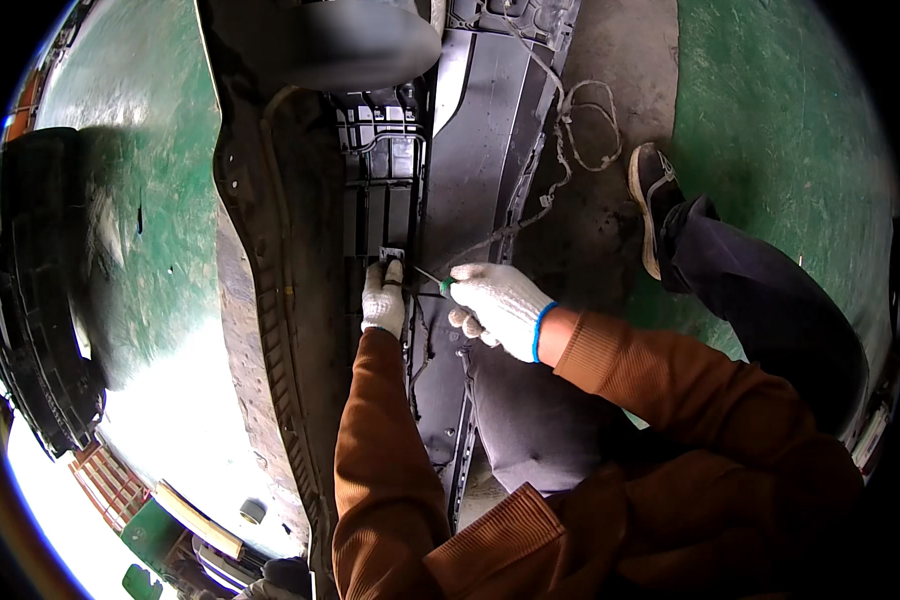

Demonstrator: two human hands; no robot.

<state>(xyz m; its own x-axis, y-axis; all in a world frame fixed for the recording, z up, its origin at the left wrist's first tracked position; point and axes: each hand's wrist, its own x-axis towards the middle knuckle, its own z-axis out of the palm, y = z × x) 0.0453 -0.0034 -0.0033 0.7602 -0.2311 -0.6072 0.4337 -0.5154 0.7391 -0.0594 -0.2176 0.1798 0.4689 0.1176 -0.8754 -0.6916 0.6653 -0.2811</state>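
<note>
My left hand [382, 300], in a white knit glove, reaches onto the black plastic part [370, 215] with its ribbed frame. Its fingers are closed about a small grey piece [392, 253] at the edge of that frame; how they grip it is partly hidden. Just to the right, my right hand [500, 305], in a white glove with a blue cuff, is wrapped round a screwdriver [445, 288]. The screwdriver has a green handle, mostly covered by the glove, and a thin shaft that points up and left toward the grey piece. Whether its tip touches anything is too small to tell.
A long dark panel [245, 200] with a wavy edge runs along the left. Looped grey wiring [570, 120] lies at the upper right. A leg in dark trousers and a shoe [653, 200] are at the right. Another black part [40, 290] rests on the green floor [155, 240] at far left.
</note>
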